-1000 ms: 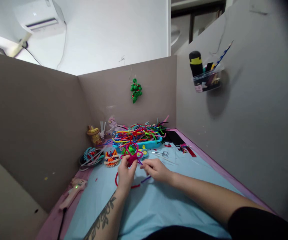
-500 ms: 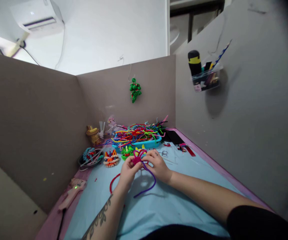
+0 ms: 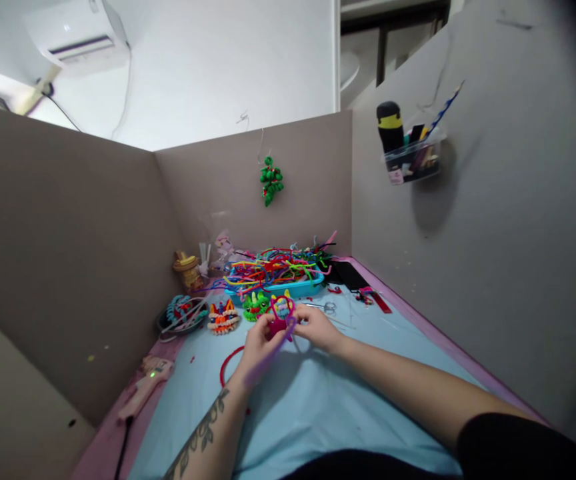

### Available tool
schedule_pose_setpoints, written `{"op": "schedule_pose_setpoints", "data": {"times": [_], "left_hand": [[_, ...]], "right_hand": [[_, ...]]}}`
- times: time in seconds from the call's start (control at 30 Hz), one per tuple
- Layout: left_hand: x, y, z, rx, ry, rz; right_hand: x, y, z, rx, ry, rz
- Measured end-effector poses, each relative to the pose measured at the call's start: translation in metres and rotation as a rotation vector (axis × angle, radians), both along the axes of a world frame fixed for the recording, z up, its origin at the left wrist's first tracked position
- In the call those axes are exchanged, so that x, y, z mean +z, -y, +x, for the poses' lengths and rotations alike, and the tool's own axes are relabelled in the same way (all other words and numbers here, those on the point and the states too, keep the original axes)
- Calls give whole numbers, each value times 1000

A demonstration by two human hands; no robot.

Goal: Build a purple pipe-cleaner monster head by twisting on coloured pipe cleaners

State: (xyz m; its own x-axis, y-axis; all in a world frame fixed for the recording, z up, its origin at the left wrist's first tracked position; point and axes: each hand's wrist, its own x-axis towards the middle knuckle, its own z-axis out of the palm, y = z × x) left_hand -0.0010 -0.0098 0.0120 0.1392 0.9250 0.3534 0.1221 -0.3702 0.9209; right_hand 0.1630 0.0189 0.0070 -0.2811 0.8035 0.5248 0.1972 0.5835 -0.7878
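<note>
Glue gun (image 3: 143, 387) lies at the left edge of the surface (image 3: 318, 413). A bowl (image 3: 182, 315) and an orange figure (image 3: 223, 317) sit farther back. A red pipe cleaner (image 3: 225, 363) curves flat on the surface, just left of the left wrist.

Left hand (image 3: 255, 343) is held above mid-surface, its grip clenched on the pink pipe-cleaner piece (image 3: 281, 320). A blurred purple pipe cleaner (image 3: 268, 357) trails from the piece down across that hand. Right hand (image 3: 321, 330) meets the piece from the right, its grip pinched on the piece's side.

Behind the hands, a green figure (image 3: 255, 305) and a blue tray (image 3: 293, 288) heaped with pipe cleaners stand by the far edge. Scissors (image 3: 324, 307) lie just beyond the right hand. The near half of the surface is open, with walls close along the left, far and right edges.
</note>
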Motion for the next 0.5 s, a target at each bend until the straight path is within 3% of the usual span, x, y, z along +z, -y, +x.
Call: {"op": "schedule_pose_setpoints", "data": {"times": [0.1, 0.3, 0.4, 0.5], "left_hand": [[-4, -2, -1, 0, -39, 35], [-10, -4, -2, -22, -88, 30], [-9, -4, -2, 21, -82, 17], [-6, -4, -2, 66, -68, 15]], "right_hand": [[-4, -3, -1, 41, -74, -166], [-4, -4, -4, 69, -145, -186], [-1, -1, -3, -1, -49, -138], [2, 5, -4, -154, 30, 30]]}}
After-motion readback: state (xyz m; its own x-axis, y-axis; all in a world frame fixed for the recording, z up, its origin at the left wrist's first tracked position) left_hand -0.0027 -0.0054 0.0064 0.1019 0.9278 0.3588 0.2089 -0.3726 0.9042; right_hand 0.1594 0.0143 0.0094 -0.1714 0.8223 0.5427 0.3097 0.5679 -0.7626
